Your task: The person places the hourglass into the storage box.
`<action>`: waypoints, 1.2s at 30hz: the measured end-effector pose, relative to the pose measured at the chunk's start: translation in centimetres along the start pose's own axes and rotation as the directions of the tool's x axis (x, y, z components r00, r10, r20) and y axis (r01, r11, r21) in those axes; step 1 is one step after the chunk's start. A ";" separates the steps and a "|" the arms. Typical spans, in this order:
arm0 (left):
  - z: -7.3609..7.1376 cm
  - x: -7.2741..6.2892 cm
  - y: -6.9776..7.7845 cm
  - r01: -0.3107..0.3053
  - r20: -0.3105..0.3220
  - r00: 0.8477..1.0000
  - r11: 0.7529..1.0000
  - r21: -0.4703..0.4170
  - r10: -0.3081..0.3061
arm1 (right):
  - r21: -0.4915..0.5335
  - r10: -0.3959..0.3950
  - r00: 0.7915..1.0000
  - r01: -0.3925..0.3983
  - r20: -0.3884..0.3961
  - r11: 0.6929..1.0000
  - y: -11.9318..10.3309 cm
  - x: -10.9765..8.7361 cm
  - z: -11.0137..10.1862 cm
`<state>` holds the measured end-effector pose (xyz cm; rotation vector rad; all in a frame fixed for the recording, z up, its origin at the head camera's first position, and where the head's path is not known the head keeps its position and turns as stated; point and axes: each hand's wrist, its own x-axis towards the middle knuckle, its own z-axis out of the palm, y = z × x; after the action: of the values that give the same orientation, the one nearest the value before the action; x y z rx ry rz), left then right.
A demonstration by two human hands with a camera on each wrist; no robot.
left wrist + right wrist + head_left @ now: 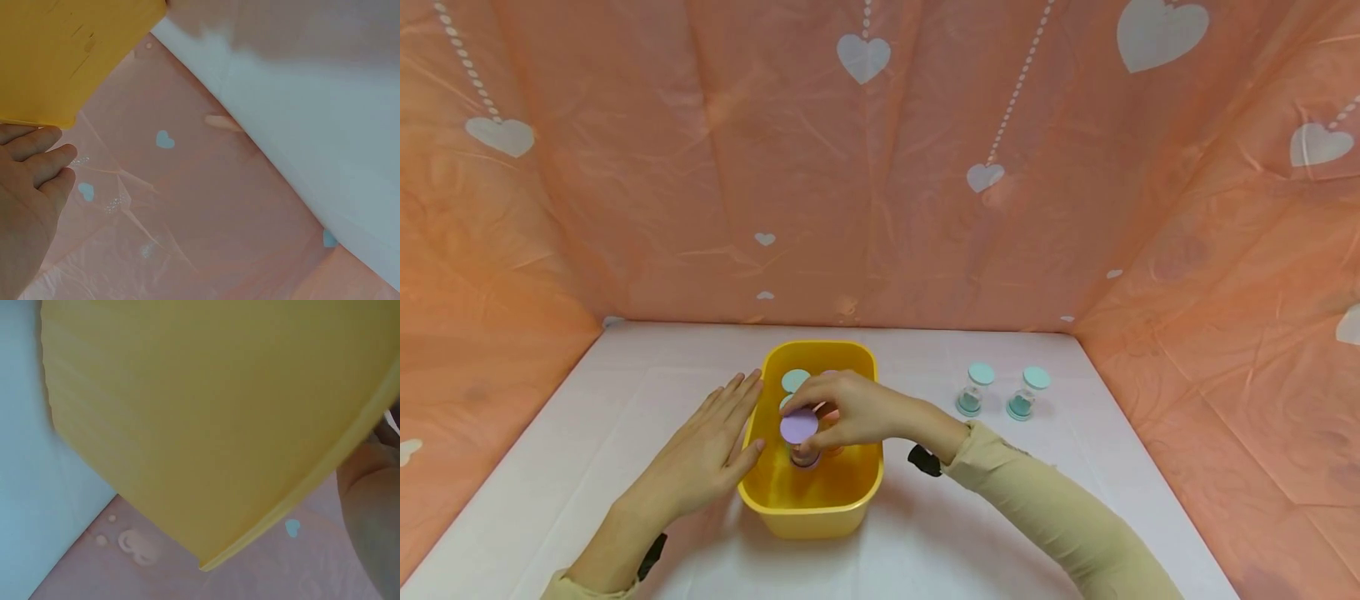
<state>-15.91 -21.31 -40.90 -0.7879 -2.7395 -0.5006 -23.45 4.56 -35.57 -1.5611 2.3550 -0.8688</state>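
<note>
A yellow plastic tub (811, 523) stands on the table, left of the middle. My right hand (857, 408) reaches over its right rim and grips a small sand timer with a purple cap (799, 426) inside the tub, thumb on one side and fingers on the other. Beyond that hand in the tub are mint-green caps (795, 381) of other timers and a partly hidden pinkish one. My left hand (700, 458) lies with straight fingers against the tub's left rim. In the left wrist view its fingertips (53, 137) meet the rim; the right wrist view shows mostly the tub's outer wall (187, 412).
Two sand timers with mint-green caps, one nearer (975, 389) and one farther right (1028, 392), stand upright on the white table (647, 383), right of the tub. An orange-pink sheet with white hearts (865, 167) encloses the table at the back and sides.
</note>
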 end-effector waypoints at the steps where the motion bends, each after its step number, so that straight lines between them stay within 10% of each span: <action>1: 0.0 0.0 0.0 -0.006 -0.004 1.000 1.000 0.002 0.006 | -0.031 0.004 1.000 -0.003 0.014 1.000 0.1 0.1 0.0; 16: 0.1 0.0 0.0 -0.022 -0.020 1.000 1.000 0.007 0.022 | -0.104 -0.021 0.974 0.046 0.226 0.993 1.0 2.0 1.0; 36: 0.1 0.0 0.0 -0.026 -0.022 0.999 1.000 0.003 0.026 | -0.207 -0.009 0.953 0.075 0.303 0.976 1.7 3.1 2.0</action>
<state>-15.94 -21.31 -40.98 -0.8115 -2.7054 -0.4974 -25.21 1.51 -37.60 -1.6906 2.2592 -0.3550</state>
